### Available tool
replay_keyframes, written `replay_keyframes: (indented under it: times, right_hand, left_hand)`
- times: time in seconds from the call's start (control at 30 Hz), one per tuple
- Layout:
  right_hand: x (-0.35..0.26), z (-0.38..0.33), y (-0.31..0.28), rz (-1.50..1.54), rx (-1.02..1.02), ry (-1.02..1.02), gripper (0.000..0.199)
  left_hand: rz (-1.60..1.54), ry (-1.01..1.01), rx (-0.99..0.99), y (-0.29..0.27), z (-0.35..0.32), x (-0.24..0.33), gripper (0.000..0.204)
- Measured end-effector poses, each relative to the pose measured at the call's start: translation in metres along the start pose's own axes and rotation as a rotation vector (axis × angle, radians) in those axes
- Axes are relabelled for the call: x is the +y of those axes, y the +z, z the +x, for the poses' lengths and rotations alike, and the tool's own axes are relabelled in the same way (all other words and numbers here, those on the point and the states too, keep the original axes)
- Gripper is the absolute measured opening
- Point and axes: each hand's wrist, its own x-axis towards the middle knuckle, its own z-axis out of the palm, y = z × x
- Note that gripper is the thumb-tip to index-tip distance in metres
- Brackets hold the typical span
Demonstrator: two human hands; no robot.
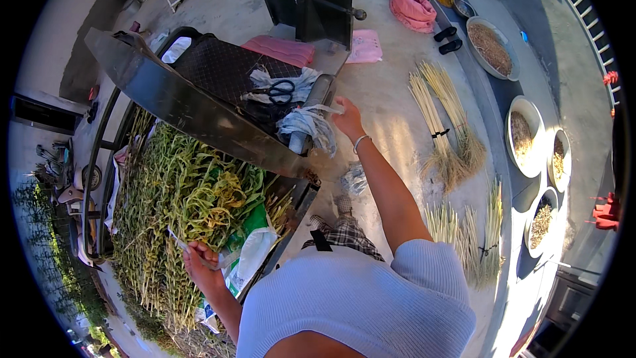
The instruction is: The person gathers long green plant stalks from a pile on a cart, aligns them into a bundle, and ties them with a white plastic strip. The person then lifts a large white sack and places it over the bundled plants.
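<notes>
My left hand is over the heap of cut leafy stalks, closed on a thin whitish plastic strip. That heap fills the cart bed, green with yellowing leaves. Out ahead, my right hand pinches the end of a pale strip from a bunch of plastic strips draped over the cart's front edge. Black-handled scissors lie beside that bunch, on another clump of strips. A green and white sack lies under the stalks near my left forearm.
The cart's dark metal panel rises between the stalks and the front deck. On the floor to the right lie tied straw bundles and more bundles. Several basins, one a large basin, line the right side near a pink sack.
</notes>
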Motion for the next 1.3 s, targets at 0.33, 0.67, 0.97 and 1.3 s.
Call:
replay_keyframes:
  times: [0.33,0.67,0.97,1.3]
  right_hand:
    - [0.034,0.037,-0.03,-0.013,-0.563,0.111,0.016]
    - [0.093,0.165,-0.029,-0.242,-0.679,0.002,0.019]
    - [0.077,0.283,0.114,-0.364,-1.006,-0.423,0.02]
    - [0.08,0.304,0.162,-0.574,-1.261,-0.565,0.019]
  left_hand:
    - [-0.073,0.292,0.082,0.102,0.018,-0.017,0.02]
    - [1.747,0.922,0.633,0.18,0.003,-0.026,0.048]
    - [1.985,0.679,1.118,0.289,-0.009,-0.001,0.035]
    - [1.531,0.85,1.471,0.307,0.02,-0.014,0.03]
